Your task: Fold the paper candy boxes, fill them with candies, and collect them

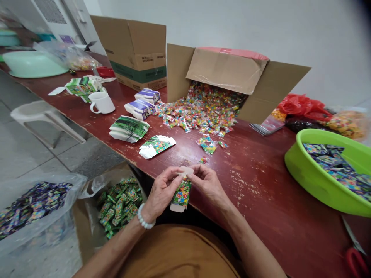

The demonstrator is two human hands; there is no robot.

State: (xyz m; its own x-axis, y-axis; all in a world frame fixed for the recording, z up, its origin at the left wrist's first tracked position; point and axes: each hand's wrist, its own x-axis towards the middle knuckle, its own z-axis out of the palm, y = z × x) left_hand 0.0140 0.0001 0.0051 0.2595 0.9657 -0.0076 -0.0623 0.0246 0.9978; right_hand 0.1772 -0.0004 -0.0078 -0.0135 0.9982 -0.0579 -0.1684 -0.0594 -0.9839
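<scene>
1. Head view: a small green carton (181, 195) is at 6 o'clock from the middle, by the near edge of the red tabletop (261, 185), printed face up; the clock directions below are taken from it.
2. The left hand (162, 191), a beaded bracelet (145, 218) at its wrist, pinches the left side of the carton's pale upper end between thumb and fingers.
3. The right hand (207, 181) pinches the same end from the right, its thumb close to the other thumb.
4. At 9 o'clock, below the tabletop, a lined box holds green packets (120, 206); beyond it, a clear bag holds dark packets (31, 208).
5. At 3 o'clock a lime-green basin (298, 170) holds more dark packets; scissors (356, 258) lie between 3 and 4.
6. At 11 o'clock are flat printed cartons (156, 146); behind them is a green-edged stack (129, 128), then purple-and-white stacks (140, 108).
7. Between 10 and 11 stands a white mug (104, 102).
8. Between 12 and 1, wrapped candies (197, 114) spread from a tipped cardboard box (226, 71).
9. Farther off, at 11, stands another cardboard box (136, 50).
</scene>
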